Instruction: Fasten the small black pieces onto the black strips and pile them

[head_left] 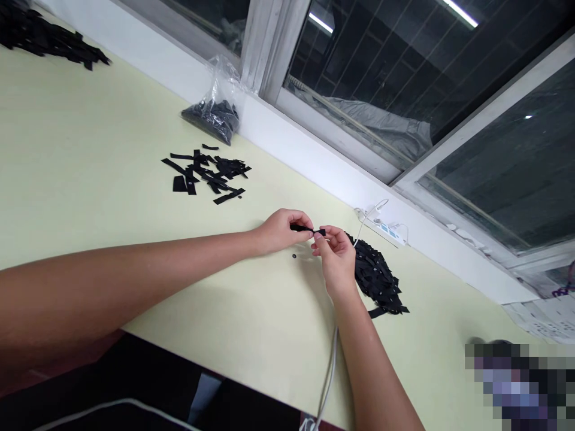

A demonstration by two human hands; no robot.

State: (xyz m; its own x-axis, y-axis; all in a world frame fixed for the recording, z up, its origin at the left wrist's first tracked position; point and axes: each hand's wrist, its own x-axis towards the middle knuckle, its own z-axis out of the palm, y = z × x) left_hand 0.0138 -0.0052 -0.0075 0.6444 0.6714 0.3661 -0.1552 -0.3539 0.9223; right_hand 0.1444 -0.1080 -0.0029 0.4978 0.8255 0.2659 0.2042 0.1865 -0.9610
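Handling first: looks like a short, flat black fabric strip (300,228), probably next to weightless and a bit floppy. Likely not fragile, and maybe not too slippery either, just fiddly at that size. Held over the middle of the smooth pale-yellow desk (135,179), between the front edge and the window-side back edge. Pinched in the thumb and fingers of the bare left hand (282,232) on one side, and nipped by the bare right hand (339,254) on the other. So, both hands closed on it, fingertips nearly meeting. Best bet for a hold: thumb and fingertip close to each end, to keep it from sagging in the middle.

Now the hard-to-see stuff. Ends partly tucked behind fingers, so can't swear to one strip rather than two overlapping. Can't make out any fastener on it either. Just below the hands, toward the front edge, a tiny dark round bit (294,256), too small to identify. To the right, a dense heap of black strips (377,275), partly hidden by the right hand. Toward the back edge, a clear plastic bag of dark pieces (215,117), contents blurry through the film. Farther left along that edge, another tangled black heap (49,39), cut off by the view.
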